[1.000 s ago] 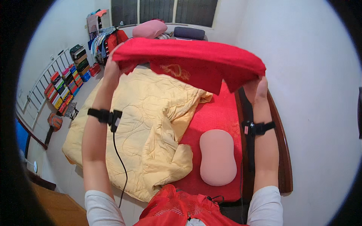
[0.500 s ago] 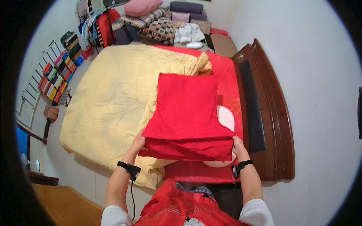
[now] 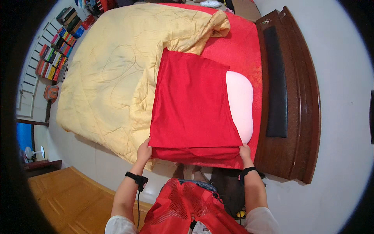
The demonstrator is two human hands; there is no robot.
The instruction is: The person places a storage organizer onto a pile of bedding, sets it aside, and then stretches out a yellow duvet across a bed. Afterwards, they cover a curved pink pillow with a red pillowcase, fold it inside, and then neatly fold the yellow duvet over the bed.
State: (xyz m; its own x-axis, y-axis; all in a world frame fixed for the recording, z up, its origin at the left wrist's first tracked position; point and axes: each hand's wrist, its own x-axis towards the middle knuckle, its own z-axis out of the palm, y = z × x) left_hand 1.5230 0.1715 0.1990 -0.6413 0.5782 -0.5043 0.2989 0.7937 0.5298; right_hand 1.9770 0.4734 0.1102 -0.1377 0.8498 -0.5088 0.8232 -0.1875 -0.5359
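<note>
Both hands are gripping a red cloth over the bed; a yellow quilt is lying leftward, a wooden headboard is standing near the white wall

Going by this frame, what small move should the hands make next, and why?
Probably a gentle sideways pull to tauten the cloth at its near end: the left hand and right hand grip opposite sides there, and a fold runs across between them. The rest lies spread out, partly covering the pillow.
</note>
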